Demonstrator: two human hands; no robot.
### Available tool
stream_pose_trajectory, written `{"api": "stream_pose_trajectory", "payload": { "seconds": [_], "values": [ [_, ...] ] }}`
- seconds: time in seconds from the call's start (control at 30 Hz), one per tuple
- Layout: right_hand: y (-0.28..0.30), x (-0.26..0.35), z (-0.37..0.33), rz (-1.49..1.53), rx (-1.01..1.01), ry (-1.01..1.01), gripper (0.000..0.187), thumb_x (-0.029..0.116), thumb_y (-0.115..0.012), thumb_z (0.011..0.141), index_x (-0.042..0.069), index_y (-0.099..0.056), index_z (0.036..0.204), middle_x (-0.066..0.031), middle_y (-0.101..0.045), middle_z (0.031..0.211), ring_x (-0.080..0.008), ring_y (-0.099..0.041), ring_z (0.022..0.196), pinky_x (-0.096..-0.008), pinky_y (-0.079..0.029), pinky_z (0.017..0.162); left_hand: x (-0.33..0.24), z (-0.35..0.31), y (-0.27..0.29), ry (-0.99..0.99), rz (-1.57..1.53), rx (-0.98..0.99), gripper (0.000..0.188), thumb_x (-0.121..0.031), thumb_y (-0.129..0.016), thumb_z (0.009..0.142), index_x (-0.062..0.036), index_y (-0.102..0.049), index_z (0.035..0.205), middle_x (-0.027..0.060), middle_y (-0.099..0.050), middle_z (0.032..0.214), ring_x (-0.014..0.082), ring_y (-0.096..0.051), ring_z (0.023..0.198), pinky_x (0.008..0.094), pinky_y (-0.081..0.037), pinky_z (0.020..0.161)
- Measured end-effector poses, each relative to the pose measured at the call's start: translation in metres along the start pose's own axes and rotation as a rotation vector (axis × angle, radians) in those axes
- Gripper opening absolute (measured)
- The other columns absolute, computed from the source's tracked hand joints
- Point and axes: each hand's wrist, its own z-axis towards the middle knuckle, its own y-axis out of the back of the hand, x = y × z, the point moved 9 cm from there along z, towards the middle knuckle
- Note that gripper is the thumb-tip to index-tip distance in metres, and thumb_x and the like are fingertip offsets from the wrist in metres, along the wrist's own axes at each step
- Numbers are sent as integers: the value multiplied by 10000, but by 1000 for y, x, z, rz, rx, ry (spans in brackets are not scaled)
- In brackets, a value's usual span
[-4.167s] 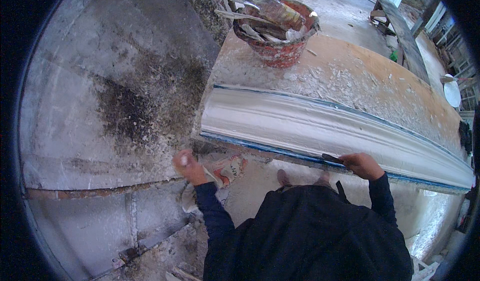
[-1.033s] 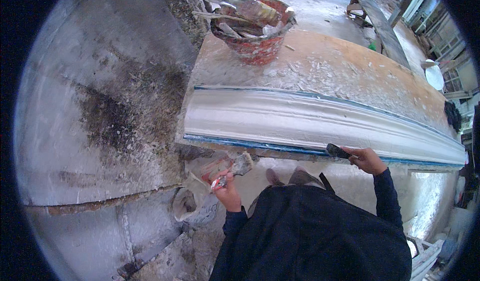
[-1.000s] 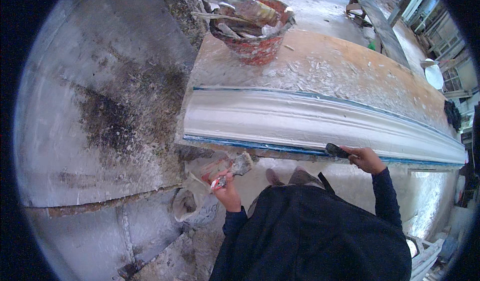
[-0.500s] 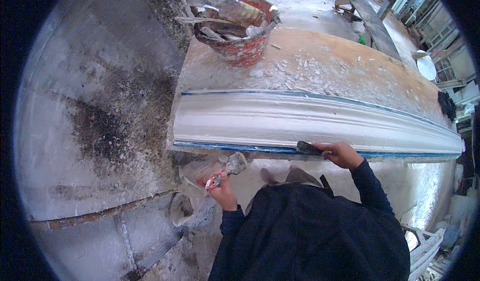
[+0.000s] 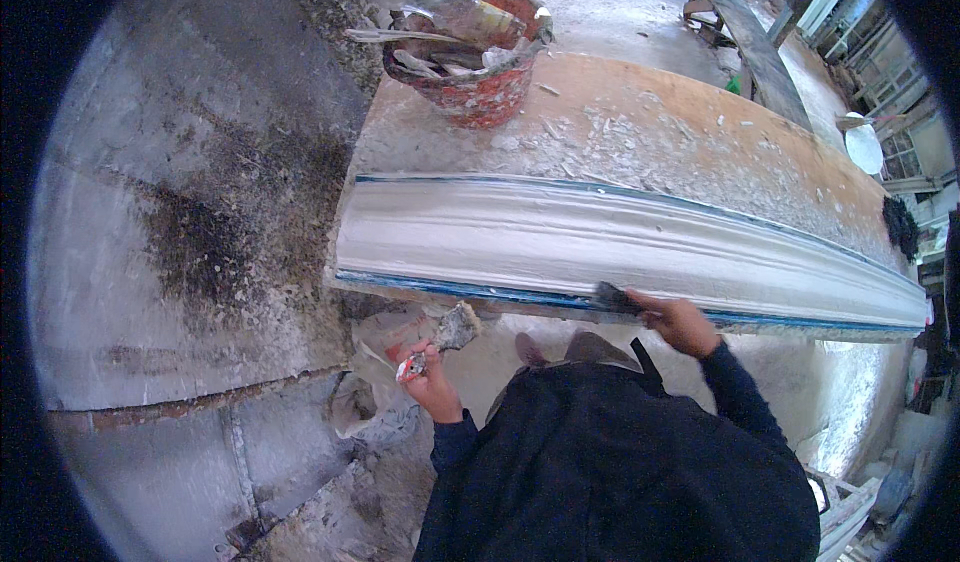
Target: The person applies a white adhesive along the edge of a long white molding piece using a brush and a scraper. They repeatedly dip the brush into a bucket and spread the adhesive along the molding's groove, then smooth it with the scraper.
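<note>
A long white plaster moulding (image 5: 500,234) with lengthwise ridges lies across the board, a blue strip (image 5: 440,283) along each of its long edges. My right hand (image 5: 684,326) is closed round a dark, flat scraper (image 5: 614,297), whose blurred blade rests at the near blue edge. Off the board's near side, my left hand (image 5: 434,390) grips a paintbrush with a red and white handle. Its wide, plaster-caked head (image 5: 458,326) points up toward the board. Part of the brush handle is hidden by my fingers.
A plaster-stained red bucket (image 5: 480,97) stands at the board's far left, with a clear plastic bottle (image 5: 445,10) and sticks in it. White flakes (image 5: 640,142) litter the wooden board (image 5: 770,157). Beyond is a low bench (image 5: 755,47). A stained grey surface (image 5: 150,292) lies left.
The view has tilted slightly, so the board's left end sits higher and its right end lower. The scraper is blurred by motion, still at the near edge. Both hands keep their holds.
</note>
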Motion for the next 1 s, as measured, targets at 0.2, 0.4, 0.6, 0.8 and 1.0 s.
{"api": "stream_pose_trajectory", "payload": {
  "seconds": [0.2, 0.4, 0.6, 0.8, 1.0],
  "values": [
    [22, -22, -19, -53, 50, -127, 493, 123, -567, 846, 252, -473, 1312, -200, -625, 1017, -360, -628, 872, -402, -476, 757, -30, -34, -11, 21, 29, -77, 226, -218, -645, 855, -32, -537, 923, 59, -560, 915, 151, -528, 856, 289, -433, 767],
    [40, -44, -34, -78, 71, -52, 486, 130, -557, 846, 254, -472, 1308, -192, -629, 993, -369, -621, 854, -418, -481, 736, -38, -72, -8, -68, 76, -177, 213, -232, -633, 863, -58, -533, 935, 30, -550, 910, 119, -520, 828, 257, -448, 701],
    [12, -5, 2, -37, 67, 109, 494, 134, -530, 866, 265, -442, 1334, -212, -624, 986, -395, -612, 845, -413, -473, 742, -43, -111, -19, 75, 22, -211, 227, -198, -636, 865, -26, -517, 954, 78, -547, 990, 163, -541, 892, 290, -461, 787],
    [65, -59, -39, -76, 145, 109, 495, 108, -554, 843, 254, -477, 1309, -173, -620, 1072, -346, -622, 934, -378, -479, 803, -42, -141, -21, 46, -2, -252, 239, -203, -627, 872, -33, -495, 976, 79, -532, 990, 172, -545, 897, 305, -494, 774],
    [85, -121, -76, -121, 97, 39, 474, 173, -566, 833, 300, -494, 1284, -228, -613, 859, -408, -599, 751, -454, -472, 674, -23, -161, -39, 114, -60, -261, 246, -202, -631, 868, -31, -493, 980, 82, -522, 991, 175, -557, 886, 311, -510, 773]
  ]
}}
